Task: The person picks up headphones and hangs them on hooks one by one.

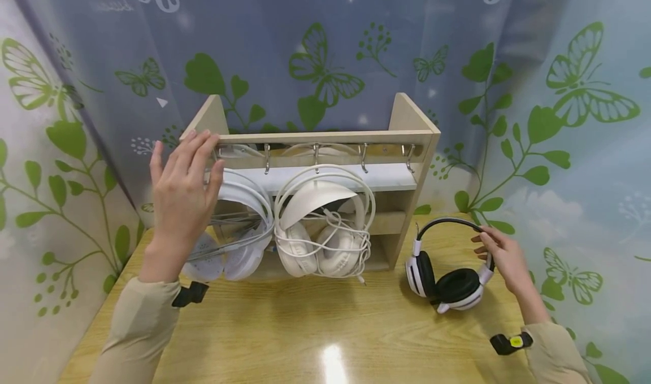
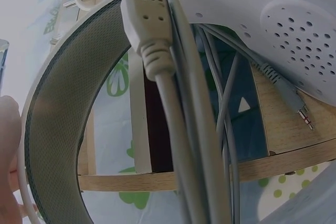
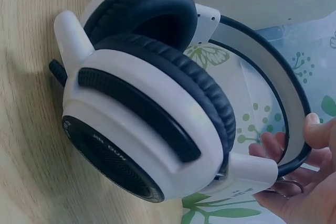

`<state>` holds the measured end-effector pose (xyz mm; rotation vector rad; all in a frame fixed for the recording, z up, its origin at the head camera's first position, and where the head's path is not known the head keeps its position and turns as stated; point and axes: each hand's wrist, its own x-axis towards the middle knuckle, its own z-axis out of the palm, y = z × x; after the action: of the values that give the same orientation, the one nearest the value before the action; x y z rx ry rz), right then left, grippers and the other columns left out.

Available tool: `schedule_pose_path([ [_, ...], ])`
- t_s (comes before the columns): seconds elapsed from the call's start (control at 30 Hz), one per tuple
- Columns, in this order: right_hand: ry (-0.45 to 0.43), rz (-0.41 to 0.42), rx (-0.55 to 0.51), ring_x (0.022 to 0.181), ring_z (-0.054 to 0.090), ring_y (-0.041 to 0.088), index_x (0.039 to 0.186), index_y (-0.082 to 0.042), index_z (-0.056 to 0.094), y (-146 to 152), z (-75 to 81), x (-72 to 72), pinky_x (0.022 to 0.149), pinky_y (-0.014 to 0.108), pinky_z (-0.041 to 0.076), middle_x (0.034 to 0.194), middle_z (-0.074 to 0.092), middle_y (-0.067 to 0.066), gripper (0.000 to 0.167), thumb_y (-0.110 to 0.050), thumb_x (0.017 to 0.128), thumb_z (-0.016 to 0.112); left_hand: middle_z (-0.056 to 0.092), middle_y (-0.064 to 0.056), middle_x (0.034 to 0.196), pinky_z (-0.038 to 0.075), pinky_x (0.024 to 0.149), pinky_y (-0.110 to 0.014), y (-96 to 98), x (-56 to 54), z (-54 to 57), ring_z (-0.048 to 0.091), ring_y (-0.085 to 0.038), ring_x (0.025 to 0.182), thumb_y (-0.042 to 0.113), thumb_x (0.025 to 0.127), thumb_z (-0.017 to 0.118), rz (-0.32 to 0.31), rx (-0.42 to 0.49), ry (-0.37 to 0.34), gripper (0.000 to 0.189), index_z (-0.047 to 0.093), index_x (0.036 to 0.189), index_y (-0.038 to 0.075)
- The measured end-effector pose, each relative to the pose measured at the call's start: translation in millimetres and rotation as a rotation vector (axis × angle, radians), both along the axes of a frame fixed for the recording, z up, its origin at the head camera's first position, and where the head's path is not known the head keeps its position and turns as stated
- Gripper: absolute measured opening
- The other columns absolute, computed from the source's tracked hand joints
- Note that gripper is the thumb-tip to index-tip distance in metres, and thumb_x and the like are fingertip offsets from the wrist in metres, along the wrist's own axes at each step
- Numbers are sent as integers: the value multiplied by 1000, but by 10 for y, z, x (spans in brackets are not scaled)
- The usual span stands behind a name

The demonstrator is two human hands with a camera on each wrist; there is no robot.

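My right hand (image 1: 508,260) grips the headband of a black and white pair of headphones (image 1: 467,293) at the rack's right. Its ear cups are low, at the wooden table, and the right wrist view shows thumb and fingers around the band. My left hand (image 1: 184,186) has its fingers extended, touching the top rail at the left end of a wooden hook rack (image 1: 325,137). Below it hang white headphones (image 1: 246,254) with grey cables, partly hidden by the hand; their padded headband (image 2: 52,103) fills the left wrist view. Another white pair (image 1: 317,203), wrapped in its cord, hangs mid-rack.
Metal hooks (image 1: 364,158) line the rail, with a white shelf (image 1: 391,176) behind them. The rack stands on the wooden table (image 1: 285,327), near a butterfly-patterned curtain (image 1: 356,51). An audio plug (image 2: 299,108) dangles beside the left headphones.
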<state>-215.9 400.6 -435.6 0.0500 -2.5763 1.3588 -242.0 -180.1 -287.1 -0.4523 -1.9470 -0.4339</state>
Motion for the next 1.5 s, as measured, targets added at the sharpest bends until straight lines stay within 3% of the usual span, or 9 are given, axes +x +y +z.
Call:
schedule_pose_path([
  [0.53, 130, 42, -24, 79, 62, -8, 144, 18, 39, -98, 289, 72, 69, 11, 54, 97, 59, -36, 51, -21, 111, 40, 62, -12, 140, 16, 124, -55, 10, 12, 12, 53, -32, 135, 46, 109, 39, 11, -2, -4, 54, 62, 137, 7],
  [1.07, 135, 25, -26, 80, 62, -6, 147, 16, 38, -141, 452, 173, 70, 10, 53, 99, 60, -33, 54, -24, 111, 42, 61, -12, 141, 14, 124, -55, 12, 13, 9, 53, -32, 135, 48, 109, 36, 14, 3, -7, 56, 62, 137, 7],
  [1.5, 209, -2, 64, 77, 63, -9, 144, 12, 46, -199, 565, 214, 67, 10, 53, 97, 58, -39, 47, -20, 110, 44, 62, -12, 140, 15, 124, -55, 14, 16, 15, 53, -32, 134, 45, 108, 39, 15, 2, -7, 53, 63, 137, 7],
])
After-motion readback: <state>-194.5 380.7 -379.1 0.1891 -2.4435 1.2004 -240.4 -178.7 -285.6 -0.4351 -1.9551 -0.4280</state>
